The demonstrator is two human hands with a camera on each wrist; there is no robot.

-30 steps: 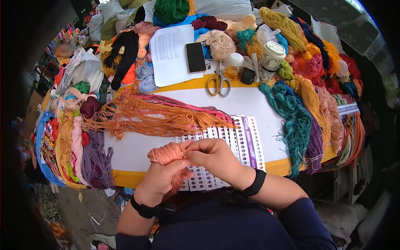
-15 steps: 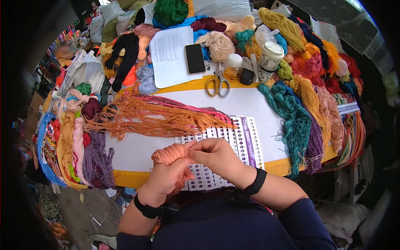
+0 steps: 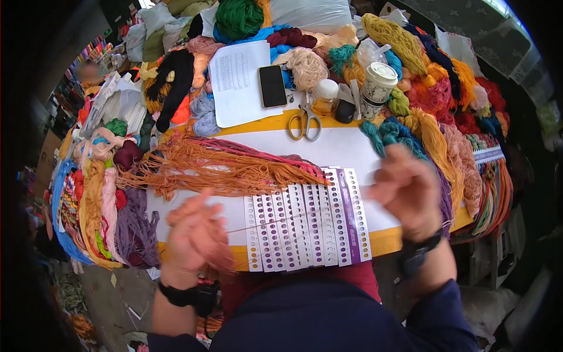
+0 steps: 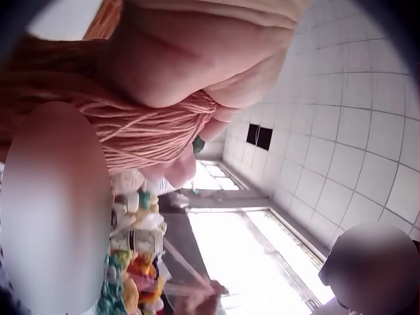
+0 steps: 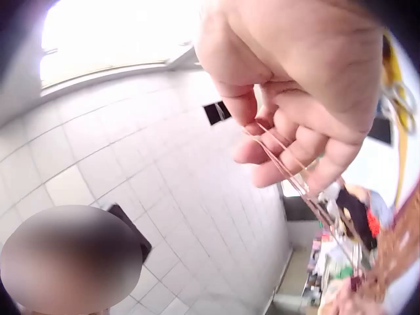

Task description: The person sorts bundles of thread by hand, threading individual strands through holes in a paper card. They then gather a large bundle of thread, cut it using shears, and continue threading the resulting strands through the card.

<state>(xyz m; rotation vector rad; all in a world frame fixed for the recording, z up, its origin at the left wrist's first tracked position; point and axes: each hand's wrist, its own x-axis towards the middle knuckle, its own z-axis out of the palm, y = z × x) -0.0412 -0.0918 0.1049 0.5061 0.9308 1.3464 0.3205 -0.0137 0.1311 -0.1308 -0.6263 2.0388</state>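
A salmon-pink yarn skein [image 4: 151, 134] is gripped by my left hand [image 3: 196, 234], near the table's front left edge. Off to the right, my right hand [image 3: 407, 190] is raised and blurred in the head view. Its thumb and fingers pinch thin pink strands [image 5: 279, 157], seen in the right wrist view. These strands stretch across between both hands, over white punched thread cards [image 3: 293, 229]. An orange and pink bundle of threads [image 3: 234, 167] lies behind the cards, its right end at their upper edge.
Scissors [image 3: 304, 124], a phone [image 3: 272, 86], printed sheets [image 3: 240, 82], a small jar [image 3: 325, 97] and a lidded cup [image 3: 377, 88] stand or lie farther back. Yarn heaps ring the table, with purple yarn [image 3: 136, 220] at left and teal yarn [image 3: 390, 134] at right.
My hands have moved apart from close together at the skein: the left leftward with the skein, the right up and rightward, drawing strands out between them. The thread cards are now more exposed.
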